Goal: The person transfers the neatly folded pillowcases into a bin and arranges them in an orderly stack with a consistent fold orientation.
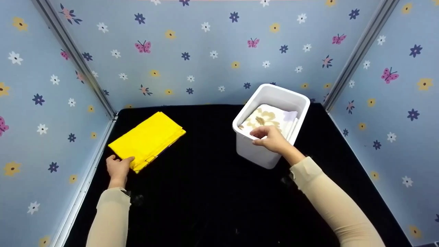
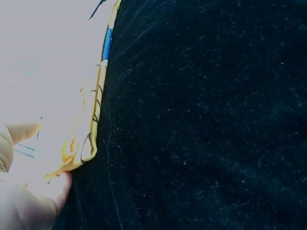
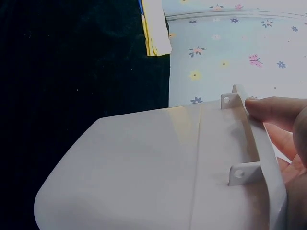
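A folded yellow cloth [image 1: 149, 137] lies at the left of the black surface. My left hand [image 1: 118, 168] pinches its near edge, thumb over the top; the fingertips beneath are partly hidden. In the left wrist view the cloth [image 2: 93, 124] looks washed out, with a blue patch along its layered edge. A white plastic bin [image 1: 255, 151] stands right of centre. Its near rim is between the thumb and fingers of my right hand [image 1: 271, 139]. Inside the bin sits a folded white cloth [image 1: 265, 116] with a tan flower print. In the right wrist view the thumb [image 3: 268, 109] presses the outside of the rim.
Light blue panels [image 1: 205, 51] with flowers and butterflies rise behind and on both sides. Metal strips [image 1: 73, 58] run along their corners. Black fabric [image 1: 202, 192] covers the surface between the yellow cloth and the bin. Perforated tabs [image 3: 244, 173] project beneath the bin's rim.
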The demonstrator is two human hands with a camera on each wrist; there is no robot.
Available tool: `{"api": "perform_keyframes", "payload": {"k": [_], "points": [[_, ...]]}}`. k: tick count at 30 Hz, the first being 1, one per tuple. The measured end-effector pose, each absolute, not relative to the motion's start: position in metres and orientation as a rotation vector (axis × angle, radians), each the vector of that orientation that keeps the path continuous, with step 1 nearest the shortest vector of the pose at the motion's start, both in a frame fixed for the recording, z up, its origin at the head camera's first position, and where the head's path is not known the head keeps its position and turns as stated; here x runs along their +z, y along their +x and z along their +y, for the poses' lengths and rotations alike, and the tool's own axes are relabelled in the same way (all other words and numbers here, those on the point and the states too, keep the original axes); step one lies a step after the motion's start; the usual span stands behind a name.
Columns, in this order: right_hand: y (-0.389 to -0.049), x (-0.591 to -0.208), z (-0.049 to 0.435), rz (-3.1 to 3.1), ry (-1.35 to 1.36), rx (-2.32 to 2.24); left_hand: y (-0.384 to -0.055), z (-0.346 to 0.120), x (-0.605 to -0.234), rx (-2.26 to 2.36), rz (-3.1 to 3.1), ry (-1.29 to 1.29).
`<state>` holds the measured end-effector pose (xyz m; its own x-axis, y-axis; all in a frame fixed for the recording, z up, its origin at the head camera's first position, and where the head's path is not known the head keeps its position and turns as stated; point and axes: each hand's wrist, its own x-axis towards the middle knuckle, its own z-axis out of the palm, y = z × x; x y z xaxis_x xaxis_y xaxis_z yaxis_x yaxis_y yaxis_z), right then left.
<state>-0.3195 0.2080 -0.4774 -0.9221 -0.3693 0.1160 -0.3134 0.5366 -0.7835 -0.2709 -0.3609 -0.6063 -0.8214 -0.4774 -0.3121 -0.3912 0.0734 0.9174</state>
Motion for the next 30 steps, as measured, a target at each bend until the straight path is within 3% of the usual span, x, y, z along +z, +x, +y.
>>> {"api": "perform_keyframes", "payload": {"k": [30], "points": [[-0.320,-0.479,0.208,2.686,-0.621,-1.388,-0.287,-0.349,-0.607,-2.196,-2.054,0.941]]}}
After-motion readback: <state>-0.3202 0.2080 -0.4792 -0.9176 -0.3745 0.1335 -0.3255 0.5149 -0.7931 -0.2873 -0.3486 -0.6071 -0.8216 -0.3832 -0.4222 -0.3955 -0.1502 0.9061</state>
